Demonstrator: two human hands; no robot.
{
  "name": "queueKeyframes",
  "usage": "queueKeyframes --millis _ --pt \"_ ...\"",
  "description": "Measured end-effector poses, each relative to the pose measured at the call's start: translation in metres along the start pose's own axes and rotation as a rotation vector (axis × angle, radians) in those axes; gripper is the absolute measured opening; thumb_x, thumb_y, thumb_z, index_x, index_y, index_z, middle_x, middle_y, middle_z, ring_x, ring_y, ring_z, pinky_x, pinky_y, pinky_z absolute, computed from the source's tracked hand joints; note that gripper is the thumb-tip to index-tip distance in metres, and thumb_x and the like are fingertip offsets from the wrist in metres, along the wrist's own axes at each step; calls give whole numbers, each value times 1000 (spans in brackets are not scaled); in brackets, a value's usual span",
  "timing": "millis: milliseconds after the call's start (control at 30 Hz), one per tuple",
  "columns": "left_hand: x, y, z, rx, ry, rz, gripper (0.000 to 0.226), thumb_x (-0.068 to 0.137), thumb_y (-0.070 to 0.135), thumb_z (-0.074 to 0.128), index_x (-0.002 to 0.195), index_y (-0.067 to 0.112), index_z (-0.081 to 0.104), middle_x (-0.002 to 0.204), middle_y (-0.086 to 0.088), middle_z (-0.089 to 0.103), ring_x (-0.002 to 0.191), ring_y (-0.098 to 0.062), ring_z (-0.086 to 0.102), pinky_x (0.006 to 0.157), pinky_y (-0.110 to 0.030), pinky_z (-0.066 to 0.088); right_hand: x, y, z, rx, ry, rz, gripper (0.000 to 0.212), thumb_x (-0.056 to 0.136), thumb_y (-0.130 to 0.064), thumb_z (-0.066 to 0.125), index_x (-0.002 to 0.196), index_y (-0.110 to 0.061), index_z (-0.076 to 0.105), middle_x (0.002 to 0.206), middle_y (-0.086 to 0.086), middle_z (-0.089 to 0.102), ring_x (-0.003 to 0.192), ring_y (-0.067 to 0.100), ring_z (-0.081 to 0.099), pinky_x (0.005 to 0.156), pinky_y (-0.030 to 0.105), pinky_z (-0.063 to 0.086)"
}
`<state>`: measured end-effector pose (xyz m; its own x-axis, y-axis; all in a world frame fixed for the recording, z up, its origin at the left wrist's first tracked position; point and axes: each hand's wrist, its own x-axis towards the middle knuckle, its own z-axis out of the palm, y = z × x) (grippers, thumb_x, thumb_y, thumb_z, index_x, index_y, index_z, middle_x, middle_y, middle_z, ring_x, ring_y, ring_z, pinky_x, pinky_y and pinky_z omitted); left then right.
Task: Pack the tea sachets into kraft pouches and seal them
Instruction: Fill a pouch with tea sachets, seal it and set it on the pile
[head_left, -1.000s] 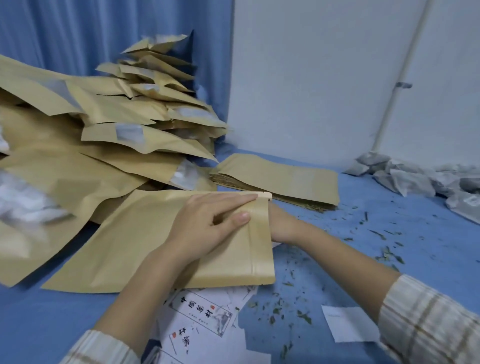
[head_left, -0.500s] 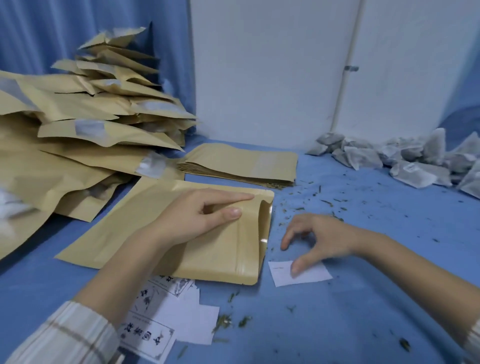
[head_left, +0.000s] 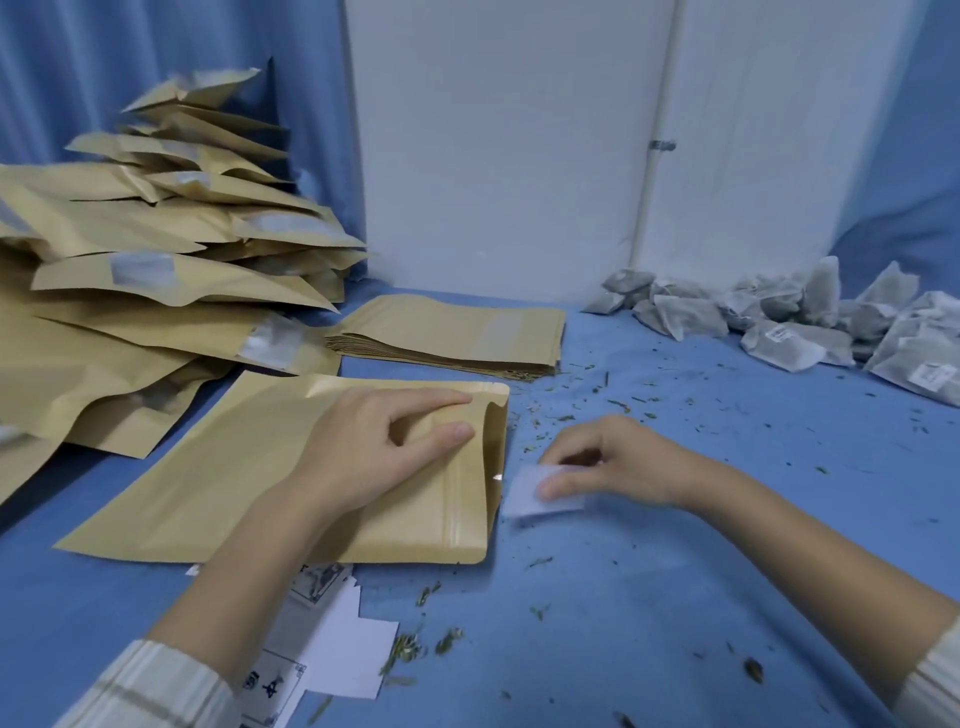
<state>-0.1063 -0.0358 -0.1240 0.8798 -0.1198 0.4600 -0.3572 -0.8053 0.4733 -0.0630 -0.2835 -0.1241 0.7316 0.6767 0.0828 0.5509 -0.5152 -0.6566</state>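
A kraft pouch (head_left: 218, 483) lies flat on the blue cloth with its mouth facing right. My left hand (head_left: 379, 447) rests on it and pinches the top layer near the mouth, which gapes a little. My right hand (head_left: 608, 467) sits just right of the mouth, thumb and fingers closed on a small white paper slip (head_left: 535, 496) that lies on the cloth. Several mesh tea sachets (head_left: 789, 322) are heaped at the far right against the wall.
A tall pile of filled kraft pouches (head_left: 171, 249) fills the left side. A flat stack of empty pouches (head_left: 457, 332) lies behind the open one. Printed white labels (head_left: 322, 644) lie near the front edge. Loose tea leaves (head_left: 597, 405) are scattered over the cloth.
My right hand came out from behind the pouch mouth, moved right to the white slip and closed on it. The view swung right, showing the sachet heap. My left hand stayed on the pouch.
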Motion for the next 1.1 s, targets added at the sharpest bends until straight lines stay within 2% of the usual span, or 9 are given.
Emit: queueKeyframes --millis 167,333,500,600,700,833,867,1000,1100 --pt "0 -1 2 -56 31 -23 52 65 78 42 107 54 64 111 33 63 106 9 55 92 -25 45 20 -14 15 -277 282 -385 15 82 -6 67 91 -15 76 90 -7 72 87 12 65 80 25 49" --pt "0 0 0 -118 -3 -9 47 64 75 47 104 56 63 110 33 63 106 11 55 95 -28 45 49 -24 53 -552 274 -426 16 55 16 69 67 5 70 59 13 62 56 23 63 48 26 52" --pt "3 3 -6 -87 -80 61 55 70 73 44 119 51 57 126 31 55 118 11 47 104 -29 37 70 -29 70 -205 191 -51 46 87 9 51 131 5 40 129 15 51 114 21 53 89 7 39" --pt "0 2 -12 42 -65 123 75 70 76 42 140 52 29 152 29 18 137 7 22 114 -28 19 77 -43 59 -19 256 -56 41 93 9 40 99 -32 43 87 -15 44 75 -8 42 68 -4 34" --pt "-5 -3 -27 12 -51 143 90 65 80 45 144 52 13 154 31 2 141 7 8 115 -33 13 89 -55 41 -177 281 -64 42 92 -5 48 66 -33 31 67 -17 34 58 -2 34 54 7 32" --pt "4 3 -49 58 -87 205 115 52 83 58 146 49 1 155 29 -5 142 7 -1 118 -39 13 94 -74 11 -408 366 -158 5 85 -11 58 89 -8 57 88 5 59 80 21 54 65 28 36" --pt "8 7 -52 88 -76 221 118 52 83 61 146 50 -3 155 29 -8 142 6 -3 117 -36 12 96 -81 2 -419 371 -157 18 86 -12 57 103 -4 57 102 11 61 93 25 56 74 35 42" --pt "30 21 -58 78 144 305 89 74 51 67 144 45 12 154 23 16 139 8 17 109 -12 16 97 -109 -38 -346 434 -49 31 91 -1 46 121 6 48 120 24 52 114 36 49 97 42 40" --pt "48 34 -64 -88 250 327 64 83 25 69 135 45 39 136 35 40 124 19 35 99 -3 27 96 -127 -64 -333 356 -95 18 91 -8 47 75 -8 55 79 10 54 86 26 51 75 33 40"
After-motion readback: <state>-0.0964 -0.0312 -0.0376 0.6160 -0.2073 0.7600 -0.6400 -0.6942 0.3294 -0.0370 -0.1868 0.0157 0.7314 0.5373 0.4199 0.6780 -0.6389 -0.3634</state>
